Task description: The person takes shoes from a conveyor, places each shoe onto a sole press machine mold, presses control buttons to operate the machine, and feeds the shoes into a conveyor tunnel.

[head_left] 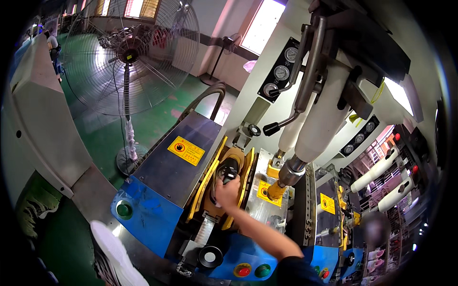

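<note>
My right hand (228,191) reaches in from the lower right and is closed on a dark shoe (229,168). The shoe lies in the machine's narrow cradle, between yellow side pads (207,183), over a tan base (210,208). My fingers hide part of the shoe. At the lower left a white-soled shoe (113,248) with dark stripes on its side stands tilted, cut off by the picture's dark rim. Whether anything holds it does not show. My left hand is out of sight.
Above the cradle's right side hangs a white press cylinder (317,124) with a metal rod and levers. Buttons, red (244,271) and green (124,209), sit on the blue housing. A large fan (129,55) stands at the far left. More press stations continue to the right.
</note>
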`<move>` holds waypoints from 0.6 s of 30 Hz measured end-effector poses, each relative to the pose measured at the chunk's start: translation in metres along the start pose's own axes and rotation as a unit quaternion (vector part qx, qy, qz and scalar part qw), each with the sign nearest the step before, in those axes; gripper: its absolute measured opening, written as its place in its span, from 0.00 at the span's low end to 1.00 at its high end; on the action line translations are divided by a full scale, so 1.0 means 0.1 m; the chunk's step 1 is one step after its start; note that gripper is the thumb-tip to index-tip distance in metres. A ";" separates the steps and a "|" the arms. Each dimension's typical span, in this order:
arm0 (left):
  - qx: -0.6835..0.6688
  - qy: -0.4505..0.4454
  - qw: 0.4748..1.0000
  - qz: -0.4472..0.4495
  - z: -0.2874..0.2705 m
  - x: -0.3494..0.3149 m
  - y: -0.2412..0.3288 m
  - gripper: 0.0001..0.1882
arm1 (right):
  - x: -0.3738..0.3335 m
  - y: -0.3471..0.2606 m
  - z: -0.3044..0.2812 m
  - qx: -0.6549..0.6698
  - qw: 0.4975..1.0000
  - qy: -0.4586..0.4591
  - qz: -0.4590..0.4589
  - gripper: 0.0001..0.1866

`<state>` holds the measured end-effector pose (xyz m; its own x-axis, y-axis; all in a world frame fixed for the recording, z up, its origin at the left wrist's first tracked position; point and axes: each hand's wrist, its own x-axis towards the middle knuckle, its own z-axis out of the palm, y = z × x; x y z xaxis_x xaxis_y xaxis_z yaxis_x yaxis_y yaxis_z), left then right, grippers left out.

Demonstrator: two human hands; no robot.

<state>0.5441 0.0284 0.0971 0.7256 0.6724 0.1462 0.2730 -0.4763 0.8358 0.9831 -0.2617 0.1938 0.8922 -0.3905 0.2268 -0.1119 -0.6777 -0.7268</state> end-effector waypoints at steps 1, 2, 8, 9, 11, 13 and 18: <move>-0.045 0.035 0.997 -0.045 -0.02 -0.17 -0.03 0.29 | -0.02 -0.02 0.21 0.003 1.000 -0.001 -0.018 0.37; -0.094 0.067 0.990 -0.086 -0.01 -0.30 0.01 0.27 | 0.05 -0.02 0.34 0.004 0.999 0.004 -0.035 0.39; -0.095 0.008 0.984 -0.153 0.11 -0.55 0.87 0.30 | 0.21 -0.22 0.17 0.010 0.999 -0.044 -0.018 0.35; -0.130 -0.023 0.981 -0.141 0.11 -0.43 0.89 0.33 | 0.25 -0.15 0.17 -0.004 1.000 -0.026 -0.015 0.34; -0.061 -0.091 0.993 0.036 -0.06 -0.40 0.82 0.34 | 0.22 -0.19 0.04 -0.023 0.999 -0.046 -0.018 0.35; -0.253 -0.080 0.961 -0.075 0.23 -0.57 0.71 0.32 | 0.31 0.14 -0.13 -0.019 0.997 -0.065 -0.045 0.38; -0.298 -0.044 0.931 -0.204 0.08 -1.07 1.30 0.27 | -0.40 -0.13 -1.42 -0.041 0.908 -0.387 -0.158 0.31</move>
<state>0.5073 -0.1102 0.1863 0.6944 0.6672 -0.2695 0.1564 0.2256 0.9616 0.8867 -0.3256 0.2869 0.9221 0.3643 -0.1304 0.1994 -0.7362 -0.6467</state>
